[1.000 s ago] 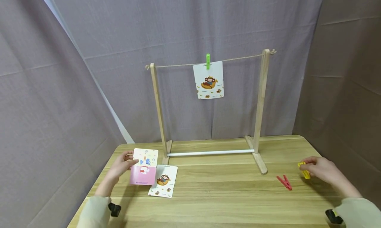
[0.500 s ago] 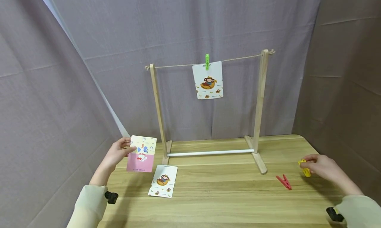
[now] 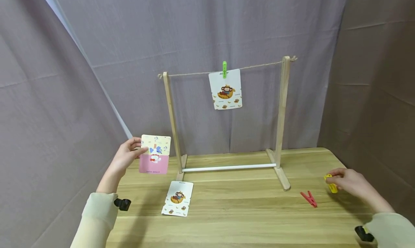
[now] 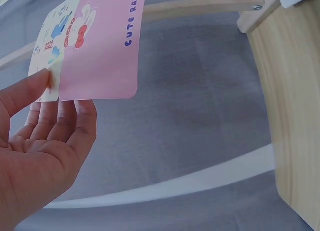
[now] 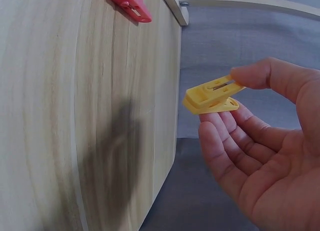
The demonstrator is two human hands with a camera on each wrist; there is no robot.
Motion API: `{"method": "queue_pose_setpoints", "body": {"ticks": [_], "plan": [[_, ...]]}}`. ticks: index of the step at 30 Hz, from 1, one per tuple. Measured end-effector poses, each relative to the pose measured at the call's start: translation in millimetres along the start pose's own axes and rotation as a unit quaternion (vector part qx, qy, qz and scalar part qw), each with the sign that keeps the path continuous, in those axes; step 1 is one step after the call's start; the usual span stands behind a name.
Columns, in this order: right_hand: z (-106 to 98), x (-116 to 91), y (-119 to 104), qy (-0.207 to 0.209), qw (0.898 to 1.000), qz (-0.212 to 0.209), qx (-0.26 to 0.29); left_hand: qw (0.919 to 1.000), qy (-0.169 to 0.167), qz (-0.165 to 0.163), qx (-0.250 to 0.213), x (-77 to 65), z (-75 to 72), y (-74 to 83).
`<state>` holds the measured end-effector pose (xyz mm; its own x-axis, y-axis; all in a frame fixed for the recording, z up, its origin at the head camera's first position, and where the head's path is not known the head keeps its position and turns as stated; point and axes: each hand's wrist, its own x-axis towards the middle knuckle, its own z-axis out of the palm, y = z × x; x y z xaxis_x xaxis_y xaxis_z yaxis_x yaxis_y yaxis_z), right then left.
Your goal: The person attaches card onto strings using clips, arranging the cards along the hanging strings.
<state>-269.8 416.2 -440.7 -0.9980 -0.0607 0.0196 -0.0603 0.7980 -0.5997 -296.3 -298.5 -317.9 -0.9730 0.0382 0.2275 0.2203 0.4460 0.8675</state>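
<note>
My left hand (image 3: 124, 156) pinches the left edge of a pink and pale yellow card (image 3: 155, 164), thumb in front and fingers behind. The card is held up above the table, left of the wooden stand. Its rabbit picture and the word "CUTE" show in the left wrist view, on the pink card (image 4: 102, 66). On the right, my right hand (image 3: 351, 183) pinches a yellow clothespin (image 5: 212, 96) between thumb and fingers, over the table. A red clothespin (image 3: 309, 198) lies on the tabletop to the left of that hand.
A wooden stand (image 3: 282, 115) with a string (image 3: 259, 66) across its top stands at the back. A green clothespin (image 3: 224, 70) holds a monkey card (image 3: 226, 93) on the string. Another monkey card (image 3: 177, 198) lies on the table (image 3: 233, 219). Grey curtains surround the table.
My left hand has lifted the pink and yellow card up off the area beside the lying monkey card. My right hand stays nearly in place with the yellow clothespin.
</note>
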Motion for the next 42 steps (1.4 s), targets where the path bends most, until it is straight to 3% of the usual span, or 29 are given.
{"method": "queue_pose_setpoints", "body": {"ticks": [10,23,42], "plan": [[1.2,-1.1,-0.4,-0.001,1.0,-0.003,0.008,0.9993,0.007,0.025,-0.025,17.7,12.8,19.9],[2.9,1.0,-1.7,-0.003,1.0,-0.001,0.009,0.9942,0.014,0.062,-0.087,49.1,42.6,49.2],[5.1,2.8,-1.1,-0.003,1.0,-0.004,0.003,0.9864,0.022,0.11,-0.12,69.7,58.3,101.3]]}}
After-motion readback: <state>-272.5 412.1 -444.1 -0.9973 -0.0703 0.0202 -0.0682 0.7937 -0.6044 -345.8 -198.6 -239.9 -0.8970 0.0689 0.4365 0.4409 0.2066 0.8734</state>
